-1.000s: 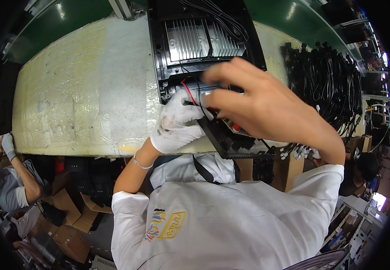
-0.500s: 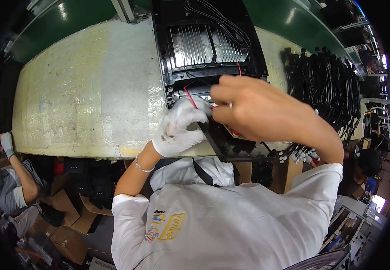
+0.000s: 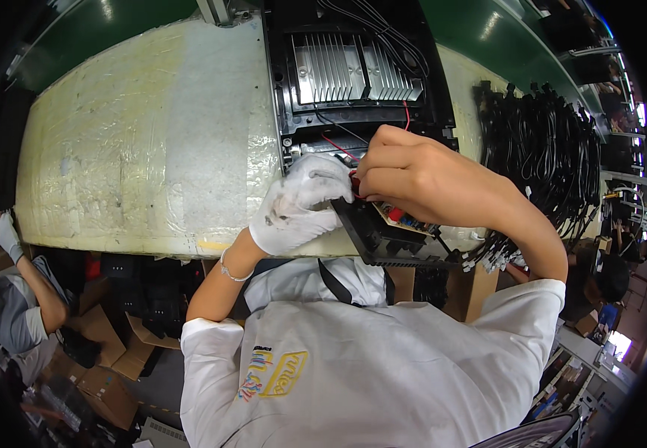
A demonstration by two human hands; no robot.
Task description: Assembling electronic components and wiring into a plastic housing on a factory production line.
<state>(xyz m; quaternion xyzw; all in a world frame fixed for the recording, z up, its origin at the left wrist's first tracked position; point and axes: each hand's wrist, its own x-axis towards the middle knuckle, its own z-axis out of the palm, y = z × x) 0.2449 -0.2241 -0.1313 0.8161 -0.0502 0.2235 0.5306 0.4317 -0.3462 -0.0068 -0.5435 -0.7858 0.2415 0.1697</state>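
Note:
My left hand (image 3: 297,205), in a white glove with dark smudges, curls its fingers at the corner of a black plastic cover (image 3: 398,250). What those fingers grip is hidden. My bare right hand (image 3: 431,179) pinches a thin red wire (image 3: 340,147) close to the left fingertips; the wire's end is covered by the fingers. Under my right hand, a circuit board (image 3: 417,223) with a red part lies in the cover, which juts over the table's front edge. Beyond both hands sits a black housing (image 3: 282,101) with finned silver heat sinks (image 3: 331,71).
Black cables (image 3: 540,157) with pale connectors are heaped at the right. Looped black cords (image 3: 383,30) lie over the housing. The table (image 3: 137,142) has a taped covering. Cardboard boxes (image 3: 110,396) stand below at the left, near another person's gloved hand (image 3: 8,235).
My right hand has shifted slightly, showing more of the circuit board. The left fingers have closed in toward the right fingertips. The housing appears slightly higher and farther right in view.

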